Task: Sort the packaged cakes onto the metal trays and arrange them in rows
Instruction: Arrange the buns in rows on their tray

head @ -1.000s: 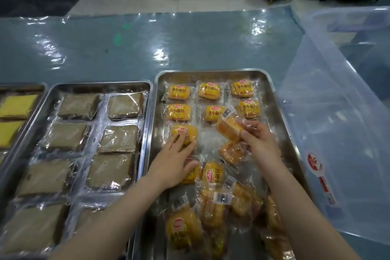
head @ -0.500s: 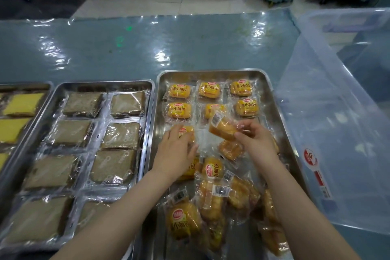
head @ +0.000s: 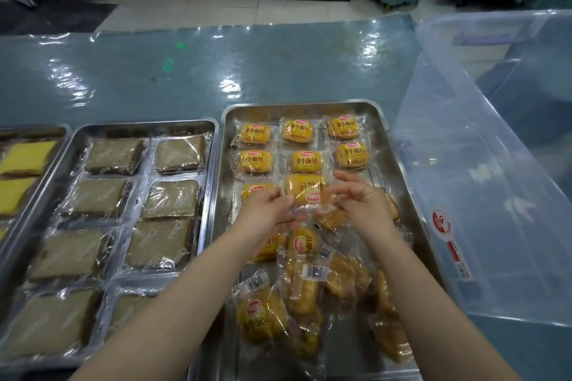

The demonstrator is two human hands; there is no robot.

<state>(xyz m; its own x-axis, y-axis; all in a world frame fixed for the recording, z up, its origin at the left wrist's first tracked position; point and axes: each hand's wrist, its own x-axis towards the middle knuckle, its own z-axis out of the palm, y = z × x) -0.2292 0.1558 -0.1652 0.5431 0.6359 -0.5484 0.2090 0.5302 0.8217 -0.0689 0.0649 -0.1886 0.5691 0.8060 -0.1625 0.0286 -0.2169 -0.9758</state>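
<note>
A yellow packaged cake [head: 302,188] is held label-up between my left hand [head: 266,210] and my right hand [head: 360,204], just above the middle of the right metal tray [head: 402,164]. Both hands pinch the wrapper's edges. Behind it, two rows of yellow cakes [head: 301,145] lie lined up at the tray's far end. Another yellow cake [head: 257,190] sits to the left, partly behind my left fingers. A loose pile of yellow cakes [head: 309,291] fills the tray's near half.
The middle metal tray [head: 213,145] holds rows of brown packaged cakes [head: 139,204]. A third tray [head: 60,130] at the far left carries yellow slab cakes [head: 26,158]. A large clear plastic bin [head: 495,164] stands right of the trays. Teal plastic-covered tabletop [head: 216,71] lies beyond.
My right hand brought the cake down and left and turned it label-up. My left hand left the third-row cake and took the wrapper's other edge.
</note>
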